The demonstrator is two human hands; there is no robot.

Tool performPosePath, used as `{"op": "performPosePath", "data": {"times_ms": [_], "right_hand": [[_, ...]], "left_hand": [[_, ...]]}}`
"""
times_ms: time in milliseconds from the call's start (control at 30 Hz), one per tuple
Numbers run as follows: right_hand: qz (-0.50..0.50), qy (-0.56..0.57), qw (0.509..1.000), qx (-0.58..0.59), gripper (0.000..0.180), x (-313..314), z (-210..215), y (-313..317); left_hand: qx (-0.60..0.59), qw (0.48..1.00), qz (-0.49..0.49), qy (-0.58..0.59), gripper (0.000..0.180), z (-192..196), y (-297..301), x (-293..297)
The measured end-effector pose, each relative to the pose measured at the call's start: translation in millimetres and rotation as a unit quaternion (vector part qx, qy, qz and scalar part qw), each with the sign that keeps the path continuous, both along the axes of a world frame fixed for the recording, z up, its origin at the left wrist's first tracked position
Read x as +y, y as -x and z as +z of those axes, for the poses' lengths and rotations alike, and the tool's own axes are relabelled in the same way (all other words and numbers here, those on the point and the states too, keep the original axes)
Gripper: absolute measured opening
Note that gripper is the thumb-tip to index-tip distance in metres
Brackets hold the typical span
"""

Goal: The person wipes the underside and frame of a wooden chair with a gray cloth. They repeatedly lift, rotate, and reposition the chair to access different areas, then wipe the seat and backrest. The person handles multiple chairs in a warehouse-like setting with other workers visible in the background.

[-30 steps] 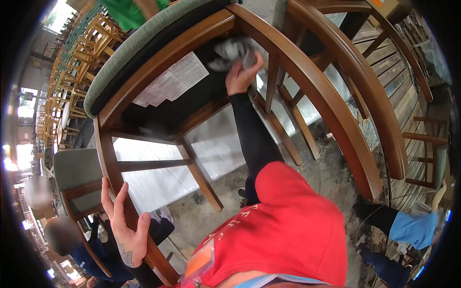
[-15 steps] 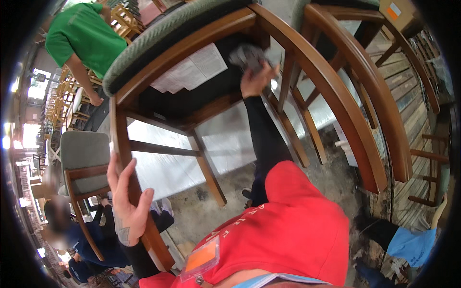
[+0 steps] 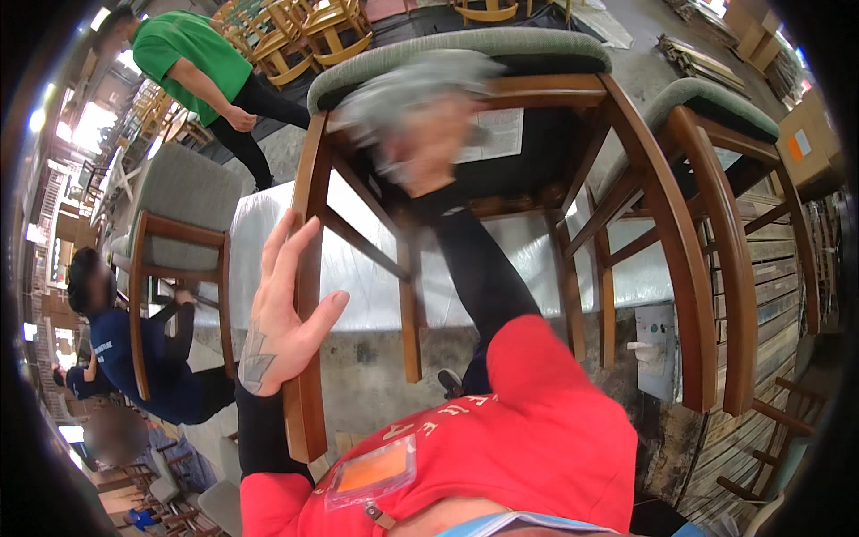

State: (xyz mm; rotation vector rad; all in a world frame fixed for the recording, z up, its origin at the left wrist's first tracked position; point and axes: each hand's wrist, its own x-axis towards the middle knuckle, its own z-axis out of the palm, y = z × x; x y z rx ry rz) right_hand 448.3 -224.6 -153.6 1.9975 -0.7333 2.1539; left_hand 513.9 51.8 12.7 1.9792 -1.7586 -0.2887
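In front of me stands a brown wooden chair (image 3: 658, 210) with a grey-green padded seat (image 3: 537, 49), its dark underside turned toward me. A white printed sheet (image 3: 501, 134) is fixed to that underside. My left hand (image 3: 284, 327) lies along the chair's left leg, fingers stretched and thumb apart, not wrapped round it. Smeared by motion, my right hand (image 3: 438, 139) presses a crumpled grey cloth (image 3: 380, 112) near the seat frame's left corner. The blur hides exactly where the cloth touches.
A second, similar chair (image 3: 711, 179) stands close on the right, a grey-backed chair (image 3: 183, 201) on the left. Below is a platform wrapped in silvery sheeting (image 3: 483, 277). A person in green (image 3: 192, 63) and one in dark blue (image 3: 134, 358) are beyond. A carton (image 3: 805, 143) sits far right.
My right hand has moved the cloth leftward, from the underside's right part to the left corner of the seat frame. The left hand stays on the leg. My view has shifted.
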Motion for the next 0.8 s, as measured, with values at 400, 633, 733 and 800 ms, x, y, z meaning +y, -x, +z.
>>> {"op": "performPosePath", "data": {"times_ms": [400, 633, 733, 800], "right_hand": [[-0.077, -0.074, 0.986, -0.129, 0.043, -32.2, -20.4, 72.0], [0.088, 0.019, 0.996, -0.026, 0.042, 41.6, -34.9, -81.2], [0.161, -0.026, 0.987, 0.016, 0.047, 71.4, -51.3, -83.7], [0.204, -0.086, 0.965, 0.142, 0.036, 43.3, -116.1, -41.1]], "left_hand": [[0.042, 0.998, 0.033, -0.017, 0.071, -3.0, 2.5, 9.0], [0.03, 0.998, 0.037, -0.029, 0.068, -4.3, -2.6, 4.3], [0.022, 0.997, 0.056, -0.043, 0.068, -6.2, -6.3, 17.7], [0.025, 1.0, 0.003, -0.019, 0.067, -0.1, 0.7, -3.6]]}}
